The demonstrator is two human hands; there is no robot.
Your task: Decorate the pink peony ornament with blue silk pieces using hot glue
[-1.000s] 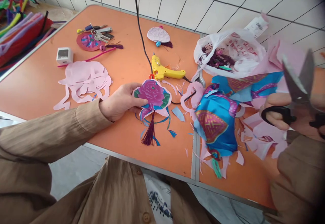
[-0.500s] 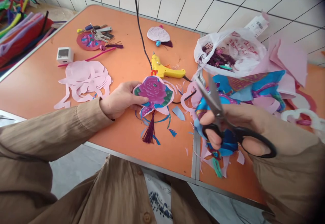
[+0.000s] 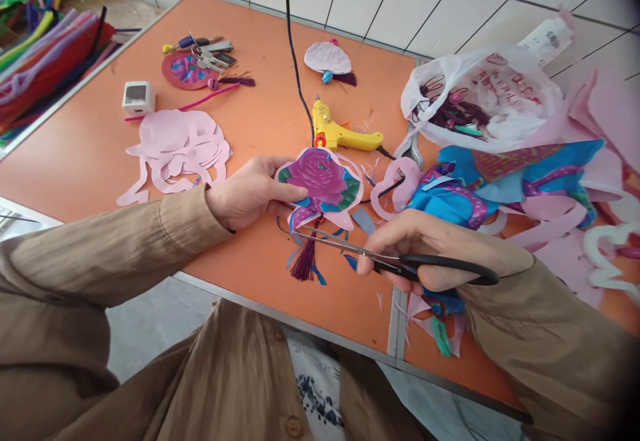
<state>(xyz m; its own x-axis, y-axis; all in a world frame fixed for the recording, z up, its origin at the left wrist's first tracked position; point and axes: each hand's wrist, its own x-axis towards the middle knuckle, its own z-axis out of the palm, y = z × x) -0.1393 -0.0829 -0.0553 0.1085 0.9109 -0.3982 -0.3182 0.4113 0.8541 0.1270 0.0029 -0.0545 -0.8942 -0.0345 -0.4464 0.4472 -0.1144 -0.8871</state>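
Between thumb and fingers, my left hand (image 3: 253,193) grips a flower-patterned fabric pendant (image 3: 323,178) with pink backing by its left side. A dark purple tassel (image 3: 304,258) hangs from the pendant's lower edge. My right hand (image 3: 425,244) is closed round the black handles of a pair of scissors (image 3: 380,256). The scissor blades point left, close to the pendant's bottom tip and across the top of the tassel. Whether they touch the fabric, I cannot tell. Thin blue fabric scraps (image 3: 364,221) lie around the pendant on the orange table.
Behind the pendant lies a yellow glue gun (image 3: 350,136) with a black cord. Pink cut-outs (image 3: 183,144), a white cube (image 3: 139,97) and keys (image 3: 213,58) are at left. Blue patterned fabric (image 3: 460,201) and a white plastic bag (image 3: 525,104) crowd the right. A second pendant (image 3: 327,58) lies at the back.
My right hand has brought the scissors left and down, from raised and pointing up to level beside the pendant's lower edge. The left hand keeps its grip on the pendant.
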